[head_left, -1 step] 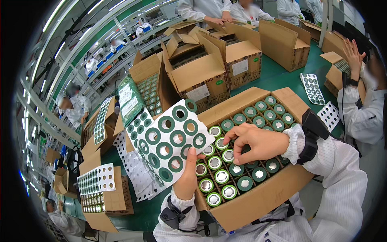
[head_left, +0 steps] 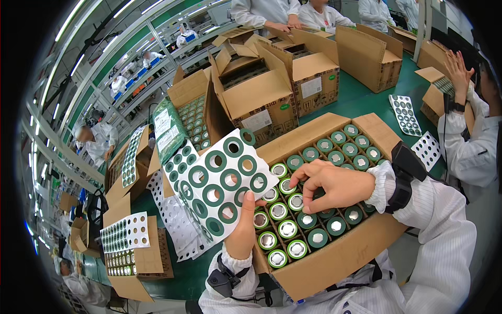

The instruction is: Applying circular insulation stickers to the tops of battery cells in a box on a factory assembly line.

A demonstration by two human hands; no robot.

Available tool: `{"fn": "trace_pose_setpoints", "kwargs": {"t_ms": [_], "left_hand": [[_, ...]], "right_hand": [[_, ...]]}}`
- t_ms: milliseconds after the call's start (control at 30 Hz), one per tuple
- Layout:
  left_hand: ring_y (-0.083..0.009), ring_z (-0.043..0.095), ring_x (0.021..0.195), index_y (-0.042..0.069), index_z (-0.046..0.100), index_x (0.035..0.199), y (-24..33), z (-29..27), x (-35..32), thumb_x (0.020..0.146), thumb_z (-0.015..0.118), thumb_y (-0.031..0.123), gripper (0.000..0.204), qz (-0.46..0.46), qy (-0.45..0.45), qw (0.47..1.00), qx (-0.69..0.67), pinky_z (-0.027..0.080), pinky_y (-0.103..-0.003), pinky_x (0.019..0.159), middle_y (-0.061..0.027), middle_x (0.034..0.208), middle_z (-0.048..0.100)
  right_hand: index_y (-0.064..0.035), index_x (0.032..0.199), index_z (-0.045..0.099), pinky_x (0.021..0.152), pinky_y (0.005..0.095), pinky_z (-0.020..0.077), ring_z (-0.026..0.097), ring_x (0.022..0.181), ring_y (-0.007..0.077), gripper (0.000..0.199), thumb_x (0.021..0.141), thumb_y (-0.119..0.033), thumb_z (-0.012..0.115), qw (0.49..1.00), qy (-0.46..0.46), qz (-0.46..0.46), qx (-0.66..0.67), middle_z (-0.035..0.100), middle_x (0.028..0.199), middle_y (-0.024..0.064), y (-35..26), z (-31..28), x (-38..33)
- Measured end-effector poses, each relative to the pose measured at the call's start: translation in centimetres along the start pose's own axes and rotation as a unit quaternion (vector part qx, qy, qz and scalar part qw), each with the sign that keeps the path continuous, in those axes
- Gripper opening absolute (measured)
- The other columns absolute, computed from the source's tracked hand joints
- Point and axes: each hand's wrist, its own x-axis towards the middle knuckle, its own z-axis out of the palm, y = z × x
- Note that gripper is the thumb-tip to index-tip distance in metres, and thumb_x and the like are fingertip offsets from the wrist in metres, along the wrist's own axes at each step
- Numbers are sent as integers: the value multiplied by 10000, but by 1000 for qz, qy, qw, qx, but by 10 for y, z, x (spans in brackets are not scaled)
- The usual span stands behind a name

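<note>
An open cardboard carton (head_left: 340,256) in front of me holds rows of upright cylindrical battery cells in a divider grid. Toward its left, bright green cells (head_left: 287,229) show bare metal tops; many others, such as the cell (head_left: 318,238) near the front, carry dark green ring stickers. My left hand (head_left: 241,230) grips a white sheet of green ring stickers (head_left: 216,177) by its lower right edge, thumb on top. Over the cells, my right hand (head_left: 334,183) has its fingers curled, their tips down at the cell tops. Whatever lies between those fingertips is hidden.
Behind the carton stand more open cartons (head_left: 256,99). Left of it are a green bubble-wrap packet (head_left: 168,131), used sheets (head_left: 183,240) and a small carton of cells (head_left: 151,251). Sticker sheets (head_left: 405,115) lie on the right, near a co-worker's raised hand (head_left: 458,73).
</note>
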Motion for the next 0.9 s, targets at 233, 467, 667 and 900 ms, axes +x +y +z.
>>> {"fn": "trace_pose_setpoints", "kwargs": {"t_ms": [233, 467, 667, 900], "left_hand": [[-159, 601, 711, -17, 553, 964, -1, 0, 4, 877, 544, 158, 195, 21, -2, 1000, 0, 495, -255, 625, -80, 888, 613], [-162, 600, 704, -16, 554, 966, 2, 5, 4, 877, 539, 143, 183, 34, -2, 999, -19, 501, -256, 623, -83, 897, 610], [-157, 600, 704, -12, 558, 966, 3, 4, 4, 878, 538, 144, 179, 22, -4, 1000, -7, 503, -256, 628, -78, 891, 612], [-153, 600, 717, -12, 560, 971, -1, 3, 6, 885, 527, 150, 186, 50, -15, 999, -10, 506, -256, 638, -75, 897, 612]], "right_hand": [[-59, 663, 650, 926, 366, 279, 416, 1019, 263, 166, 694, -222, 662, 1000, -2, -2, -4, 525, 1124, 77, 1, -1, 2], [-57, 669, 653, 927, 359, 278, 417, 1019, 256, 161, 696, -216, 661, 1000, -1, 2, -5, 527, 1119, 70, 1, -2, 2], [-58, 656, 652, 922, 354, 284, 427, 1009, 252, 157, 689, -212, 663, 1000, 7, -9, -17, 533, 1109, 65, 1, -2, 2], [-63, 651, 651, 911, 356, 296, 431, 1001, 255, 153, 686, -211, 664, 1000, 15, -15, -23, 537, 1092, 67, 1, -1, 2]]}}
